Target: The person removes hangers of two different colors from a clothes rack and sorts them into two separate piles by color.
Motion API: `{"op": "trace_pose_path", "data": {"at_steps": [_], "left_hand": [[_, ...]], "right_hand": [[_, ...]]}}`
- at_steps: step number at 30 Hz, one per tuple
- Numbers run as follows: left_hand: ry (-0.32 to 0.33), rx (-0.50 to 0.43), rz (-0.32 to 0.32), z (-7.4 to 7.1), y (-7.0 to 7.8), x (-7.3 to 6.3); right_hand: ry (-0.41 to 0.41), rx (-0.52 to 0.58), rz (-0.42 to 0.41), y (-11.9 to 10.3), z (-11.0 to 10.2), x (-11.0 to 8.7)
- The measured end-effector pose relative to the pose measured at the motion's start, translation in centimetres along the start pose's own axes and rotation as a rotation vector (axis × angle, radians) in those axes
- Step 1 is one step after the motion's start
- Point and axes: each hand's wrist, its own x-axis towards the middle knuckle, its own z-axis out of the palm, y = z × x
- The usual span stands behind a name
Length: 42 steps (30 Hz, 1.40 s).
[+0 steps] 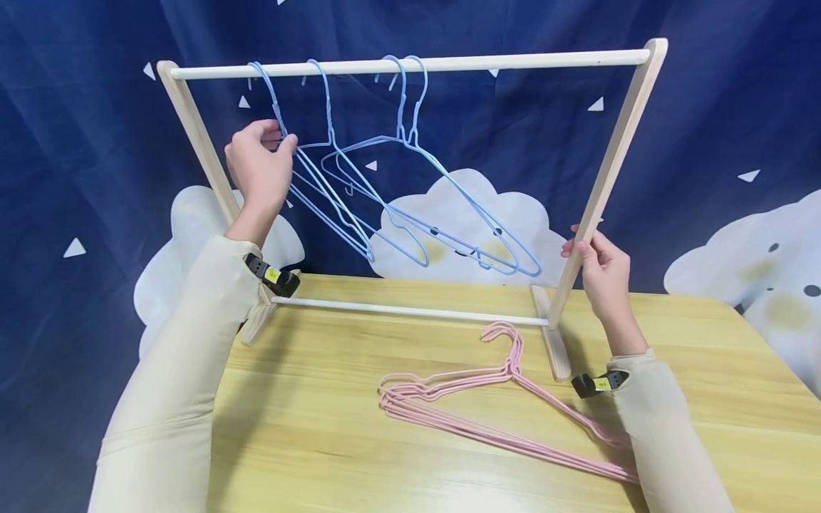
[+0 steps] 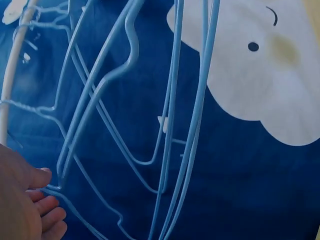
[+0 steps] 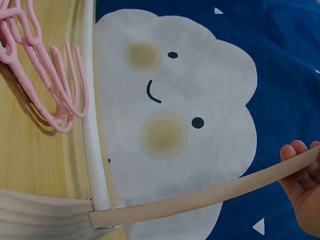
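Observation:
Several blue wire hangers hang by their hooks from the top bar [image 1: 532, 62] of a wooden garment rack. My left hand [image 1: 259, 164] pinches the leftmost blue hanger [image 1: 274, 100] at its neck, just below the hook. In the left wrist view, thumb and fingers of that hand [image 2: 25, 200] meet at the wire, with the other hangers' shoulders and lower bars beyond. My right hand [image 1: 606, 274] holds the rack's right post [image 1: 625, 142] low down, fingers behind and thumb in front. The right wrist view has the same hand [image 3: 302, 210] around the post [image 3: 200, 197].
A bundle of pink hangers [image 1: 511, 356] lies on the wooden table [image 1: 333, 442], partly under my right forearm. The rack's white lower bar [image 1: 410, 310] runs between its feet, close behind them. A dark blue curtain [image 1: 718, 85] with white clouds hangs behind.

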Motion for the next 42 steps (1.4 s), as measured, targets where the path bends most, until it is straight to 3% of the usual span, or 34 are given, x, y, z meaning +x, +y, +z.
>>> {"op": "trace_pose_path", "data": {"at_steps": [9,20,28,34,38,42], "left_hand": [[0.03,0.007,-0.045,-0.2,-0.5,1.2],[0.103,-0.153,-0.073,-1.5,0.4,2.0],[0.123,-0.264,-0.031,-2.7,1.9,1.5],[0.041,-0.292,0.043,-4.1,2.1,-0.2],[-0.036,-0.342,0.131,-5.3,1.9,-1.6],[-0.165,-0.415,0.199,-6.2,1.4,-2.7]], "right_hand": [[-0.003,-0.02,-0.004,0.0,0.1,-0.2],[-0.005,-0.031,0.006,0.5,-0.2,-0.6],[0.002,-0.022,-0.02,0.3,-0.3,-0.3],[0.001,-0.019,-0.009,0.2,-0.2,-0.4],[-0.004,-0.011,0.0,0.2,-0.1,-0.2],[-0.003,-0.015,-0.015,0.2,0.0,0.1]]}}
